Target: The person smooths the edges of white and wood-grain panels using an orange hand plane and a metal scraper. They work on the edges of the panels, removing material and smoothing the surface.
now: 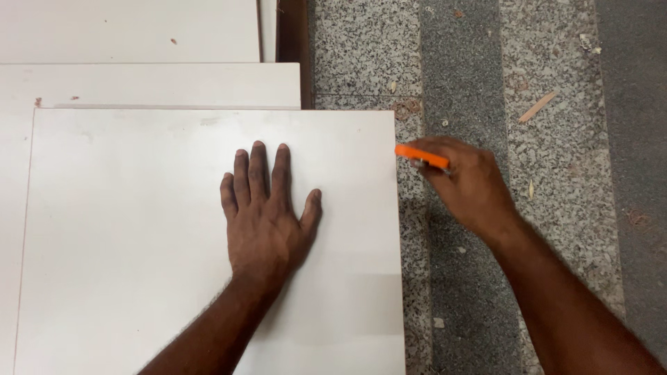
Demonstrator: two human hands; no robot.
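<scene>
Your left hand [267, 208] lies flat and open, palm down, fingers stretched out and close together with the thumb angled off to the right. It grips nothing; it simply presses on the top white board [174, 243], a little right of the board's middle.

Your right hand [467, 182] is closed around an orange tool [421, 156], whose slim orange end sticks out to the left from between your fingers. A small bit of grey metal shows just under the orange part, but the picture is too blurred to tell what kind of tool it is. The orange tip sits right at the right-hand edge of the top white board, near its upper right corner. Whether it touches the edge cannot be made out. The hand itself hovers over the floor [570, 208] just beside the board, and your forearm runs down to the lower right corner of the view.

The top white board lies on other white boards [153, 83], which are stacked with their far edges stepped back, so that two more show beyond it. A dark brown strip [292, 28] shows at the right end of the far boards.

The floor is speckled grey stone in lighter and darker bands. A wood sliver [537, 106] lies on it well to the right of your right hand, and small chips and dust are scattered about.
</scene>
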